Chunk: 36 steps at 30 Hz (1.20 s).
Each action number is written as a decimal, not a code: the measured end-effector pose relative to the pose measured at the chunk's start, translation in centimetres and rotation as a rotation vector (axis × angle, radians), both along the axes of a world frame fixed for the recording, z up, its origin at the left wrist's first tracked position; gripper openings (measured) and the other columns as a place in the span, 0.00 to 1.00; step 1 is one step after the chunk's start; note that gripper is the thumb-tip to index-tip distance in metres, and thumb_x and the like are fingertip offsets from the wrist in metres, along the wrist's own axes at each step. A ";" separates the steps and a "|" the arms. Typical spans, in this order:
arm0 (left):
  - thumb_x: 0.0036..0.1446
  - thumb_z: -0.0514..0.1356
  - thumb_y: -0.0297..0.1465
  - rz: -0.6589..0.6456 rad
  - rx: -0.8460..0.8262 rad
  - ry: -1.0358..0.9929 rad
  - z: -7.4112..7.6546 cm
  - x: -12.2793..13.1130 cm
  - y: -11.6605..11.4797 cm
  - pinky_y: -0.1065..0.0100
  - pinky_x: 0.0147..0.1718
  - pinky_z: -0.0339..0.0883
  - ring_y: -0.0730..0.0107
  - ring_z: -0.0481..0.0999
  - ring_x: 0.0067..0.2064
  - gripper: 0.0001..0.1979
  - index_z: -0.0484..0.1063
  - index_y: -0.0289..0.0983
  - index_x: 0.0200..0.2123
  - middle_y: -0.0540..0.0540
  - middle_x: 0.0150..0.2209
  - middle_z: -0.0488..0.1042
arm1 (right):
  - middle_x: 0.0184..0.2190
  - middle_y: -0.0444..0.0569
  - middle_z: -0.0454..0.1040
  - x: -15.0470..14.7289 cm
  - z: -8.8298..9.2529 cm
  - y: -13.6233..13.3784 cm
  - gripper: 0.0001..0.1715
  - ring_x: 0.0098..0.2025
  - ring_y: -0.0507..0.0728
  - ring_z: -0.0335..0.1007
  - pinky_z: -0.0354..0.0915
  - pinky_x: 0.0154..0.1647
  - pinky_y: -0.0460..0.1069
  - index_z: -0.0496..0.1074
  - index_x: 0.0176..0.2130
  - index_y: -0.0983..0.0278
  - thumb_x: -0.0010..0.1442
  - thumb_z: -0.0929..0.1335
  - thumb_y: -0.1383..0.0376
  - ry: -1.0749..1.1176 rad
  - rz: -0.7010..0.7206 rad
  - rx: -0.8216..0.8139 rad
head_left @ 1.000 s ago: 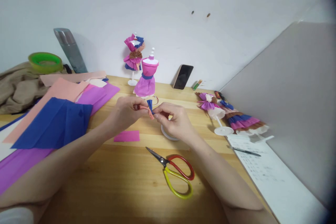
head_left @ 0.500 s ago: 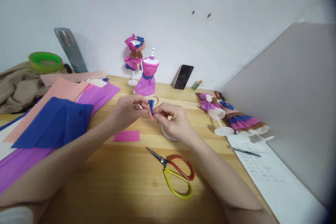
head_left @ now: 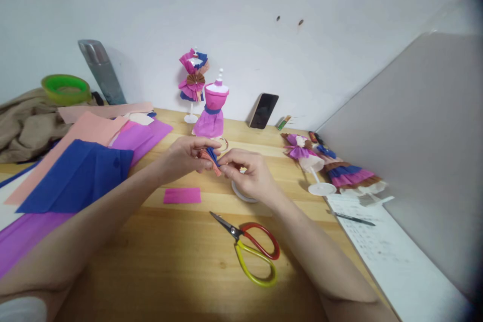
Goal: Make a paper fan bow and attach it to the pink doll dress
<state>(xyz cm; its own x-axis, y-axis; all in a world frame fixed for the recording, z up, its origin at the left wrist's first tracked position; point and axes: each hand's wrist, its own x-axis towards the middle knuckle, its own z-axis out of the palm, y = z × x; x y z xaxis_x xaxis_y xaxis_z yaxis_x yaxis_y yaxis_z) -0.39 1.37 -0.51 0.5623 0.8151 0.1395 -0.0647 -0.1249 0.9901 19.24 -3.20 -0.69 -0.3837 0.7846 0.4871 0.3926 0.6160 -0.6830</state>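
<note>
Between my two hands is a small pleated piece of blue and peach crepe paper [head_left: 212, 155]. My left hand [head_left: 184, 155] pinches it from the left, the fingers curled over its upper part. From the right, the thumb and fingertips of my right hand [head_left: 247, 168] grip its lower end. A pink paper strip [head_left: 182, 195] lies flat on the table below my left hand. Nearer to me rest scissors [head_left: 241, 241] with one red and one yellow handle, blades slightly apart. Just behind my hands stands a small dress form [head_left: 214, 108] in a pink and purple paper dress.
Crepe paper sheets [head_left: 79, 176] pile up on the left, near green tape [head_left: 66, 89] and a bottle [head_left: 101, 73]. A phone [head_left: 264, 110] leans on the wall. More dressed forms [head_left: 347, 173] lie at the right, beside a written sheet [head_left: 388, 251] and pen [head_left: 354, 219].
My left fingers have closed over the blue part, which stood up freely before. The pleated paper is now tilted and bunched closer together; my right hand has barely moved.
</note>
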 end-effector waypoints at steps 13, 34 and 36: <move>0.41 0.69 0.24 0.018 -0.116 -0.036 0.6 0.2 -0.5 0.74 0.23 0.68 0.69 0.78 0.28 0.29 0.70 0.31 0.51 0.48 0.26 0.78 | 0.26 0.45 0.74 -0.2 -0.4 0.0 0.07 0.25 0.50 0.66 0.61 0.27 0.46 0.74 0.31 0.64 0.57 0.66 0.71 0.008 -0.031 -0.036; 0.41 0.70 0.26 0.077 -0.063 -0.094 0.2 1.1 -1.2 0.74 0.25 0.68 0.78 0.71 0.23 0.12 0.74 0.31 0.30 0.50 0.23 0.76 | 0.21 0.42 0.70 -0.7 -0.6 -0.4 0.04 0.21 0.49 0.62 0.58 0.24 0.45 0.71 0.29 0.64 0.56 0.68 0.68 -0.031 -0.246 -0.003; 0.40 0.71 0.27 0.061 -0.004 -0.074 0.2 1.0 -1.1 0.73 0.27 0.70 0.75 0.74 0.27 0.16 0.74 0.32 0.35 0.46 0.30 0.78 | 0.20 0.41 0.68 -0.5 -0.5 -0.2 0.04 0.21 0.49 0.62 0.57 0.24 0.45 0.70 0.28 0.64 0.55 0.68 0.69 -0.062 -0.253 0.036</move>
